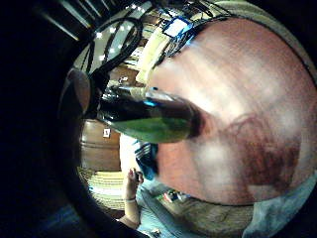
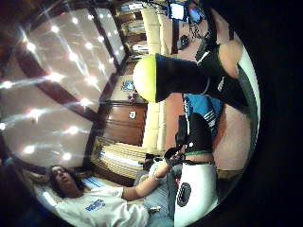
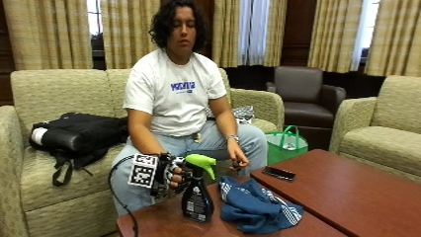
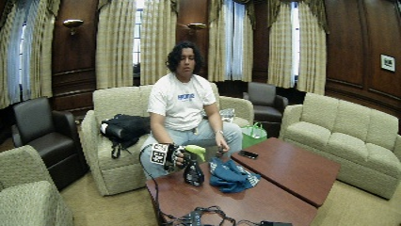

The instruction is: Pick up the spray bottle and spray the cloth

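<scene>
A spray bottle point(image 3: 197, 200) with a black body and a green trigger head stands upright near the left front corner of the brown table point(image 3: 355, 192). My gloved right hand point(image 3: 172, 175) grips its neck just under the green head, fingers curled round it. A crumpled blue cloth point(image 3: 256, 207) with white stripes lies on the table just right of the bottle, apart from it. In the palm views the bottle point(image 1: 148, 116) and its green head point(image 2: 146, 78) sit close to the palm, with the cloth point(image 2: 203, 111) beyond. The wide view shows the same bottle point(image 4: 193, 172) and cloth point(image 4: 232, 176).
A black phone point(image 3: 279, 173) lies on the table behind the cloth. The person's bare left hand point(image 3: 236, 160) hangs by the knee. A green bag point(image 3: 286, 143) stands on the floor and a black backpack point(image 3: 79, 133) lies on the sofa. Cables point(image 4: 200, 216) lie at the table's near edge.
</scene>
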The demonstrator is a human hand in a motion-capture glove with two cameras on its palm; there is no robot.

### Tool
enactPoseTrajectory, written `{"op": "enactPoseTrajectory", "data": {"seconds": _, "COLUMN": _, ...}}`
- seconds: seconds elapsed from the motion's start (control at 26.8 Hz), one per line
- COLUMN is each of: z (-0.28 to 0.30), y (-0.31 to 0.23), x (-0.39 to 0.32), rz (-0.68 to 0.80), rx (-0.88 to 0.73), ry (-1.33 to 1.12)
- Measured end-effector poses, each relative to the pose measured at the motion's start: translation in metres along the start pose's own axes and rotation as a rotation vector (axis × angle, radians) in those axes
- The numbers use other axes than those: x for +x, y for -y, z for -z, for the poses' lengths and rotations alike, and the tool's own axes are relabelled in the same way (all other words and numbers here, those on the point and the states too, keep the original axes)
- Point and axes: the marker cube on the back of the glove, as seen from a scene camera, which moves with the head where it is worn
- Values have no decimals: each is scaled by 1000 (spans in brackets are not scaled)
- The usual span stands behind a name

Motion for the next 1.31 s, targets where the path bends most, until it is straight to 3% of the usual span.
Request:
{"op": "enactPoseTrajectory", "data": {"seconds": 0.41, "z": -15, "y": -1, "x": 3, "rz": 39, "rx": -16, "ry": -49}}
{"op": "enactPoseTrajectory", "data": {"seconds": 0.6, "z": -24, "y": 15, "x": -2, "rz": 175, "rx": 2, "ry": -15}}
{"op": "enactPoseTrajectory", "data": {"seconds": 0.78, "z": -31, "y": 20, "x": -5, "rz": -18, "rx": -29, "ry": 8}}
{"op": "enactPoseTrajectory", "data": {"seconds": 1.31, "z": -45, "y": 47, "x": 0, "rz": -56, "rx": -73, "ry": -48}}
